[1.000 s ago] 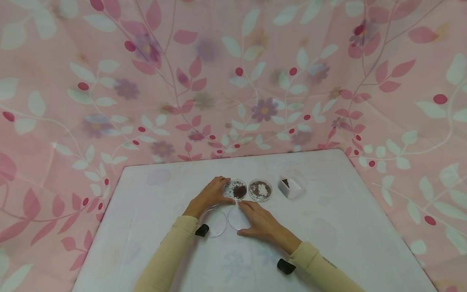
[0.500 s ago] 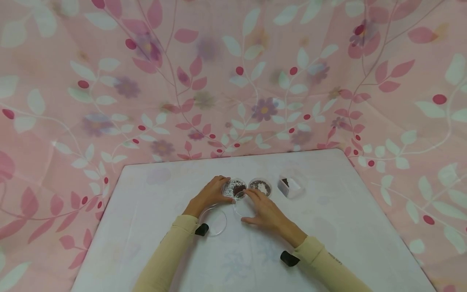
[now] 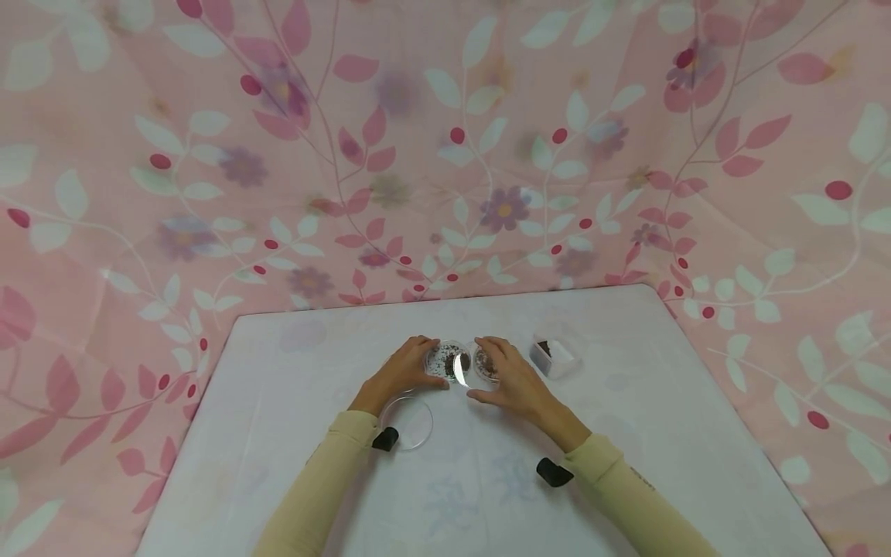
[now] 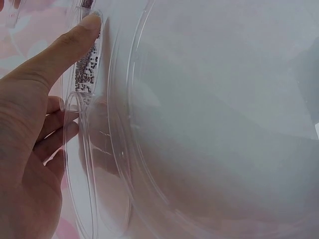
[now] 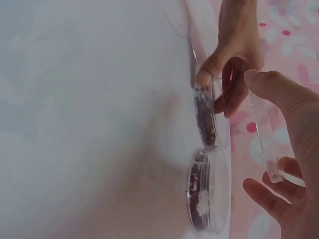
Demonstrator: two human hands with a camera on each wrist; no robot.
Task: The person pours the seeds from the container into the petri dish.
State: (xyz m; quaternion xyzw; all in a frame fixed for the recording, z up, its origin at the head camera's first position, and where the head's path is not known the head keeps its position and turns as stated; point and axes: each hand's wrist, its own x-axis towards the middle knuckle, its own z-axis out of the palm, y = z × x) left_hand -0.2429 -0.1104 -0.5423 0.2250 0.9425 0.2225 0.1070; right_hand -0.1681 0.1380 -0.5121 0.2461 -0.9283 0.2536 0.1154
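My left hand [image 3: 402,371] holds the side of a clear petri dish [image 3: 441,357] of dark grains on the table, its thumb along the near rim. In the right wrist view, that dish [image 5: 204,117] stands beside a second petri dish [image 5: 199,196] with brown and white contents. Raised over the dishes, my right hand [image 3: 513,381] grips a clear round petri dish lid [image 5: 264,134] by its edge, thumb on one side and fingers on the other. The lid is tilted and catches light in the head view. My right hand partly hides the second dish there.
Another clear round dish part [image 3: 409,424] lies on the white-covered table [image 3: 626,464], close by the left wrist. To the right of the dishes stands a small clear box [image 3: 553,360] with something dark inside. A pink floral curtain [image 3: 445,155] hangs behind the table.
My right hand has lifted the lid from the table in front of the dishes, moved it away from me and tilted it up. The left hand has stayed at the dish of dark grains.
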